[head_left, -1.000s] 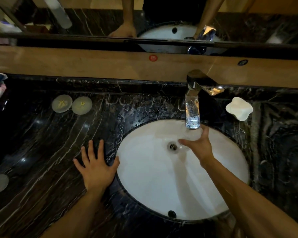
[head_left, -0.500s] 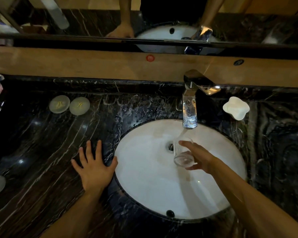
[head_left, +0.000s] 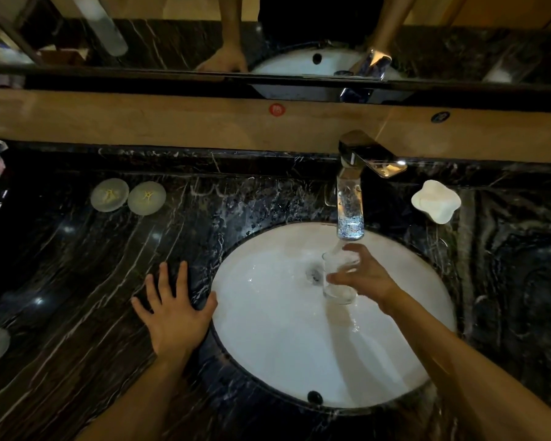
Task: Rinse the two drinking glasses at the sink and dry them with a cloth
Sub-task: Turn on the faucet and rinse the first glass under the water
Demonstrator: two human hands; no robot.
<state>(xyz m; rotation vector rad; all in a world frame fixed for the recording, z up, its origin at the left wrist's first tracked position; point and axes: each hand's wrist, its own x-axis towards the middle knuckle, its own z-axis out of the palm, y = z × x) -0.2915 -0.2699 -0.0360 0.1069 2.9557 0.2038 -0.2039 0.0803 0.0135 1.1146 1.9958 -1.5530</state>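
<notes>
Dim bathroom, dark veined marble worktop (head_left: 77,281) w/ white oval sink (head_left: 283,338) set in, mirror strip along the back. We're mid-rinse on glass no. 1, approx.

Risks, left to right:
- Left hand (head_left: 175,310) is our only brace, on the worktop right at the basin edge. Stone looks splashed near the rim, so we judge a palm slip possible if we lean on it.
- Glass (head_left: 339,278) is clear, wet, held from the side only. Water from the tap (head_left: 350,198) lands at the rim. Heavier flow or a loose grip and it could twist out and drop into the basin, prob. chip or break on the ceramic.
- Rim sits close under the spout. Lifting w/o looking could knock glass against metal.
- Low light plus clear glass = hard to judge the fill level and where the edge is.
- Overflow/splash onto the worktop likely if we keep it upright under the stream.
- White soap dish (head_left: 436,202) right of the tap, well apart, no issue.

Hands:
- Left: flat, fingers spread and straight, palm down, thumb at the sink rim. Holds nothing.
- Right hand (head_left: 366,275): fingers and thumb wrapped round the glass wall, roughly upright, over the drain under the spout.

2nd glass: can't ID for sure. No cloth we can ID.
</notes>
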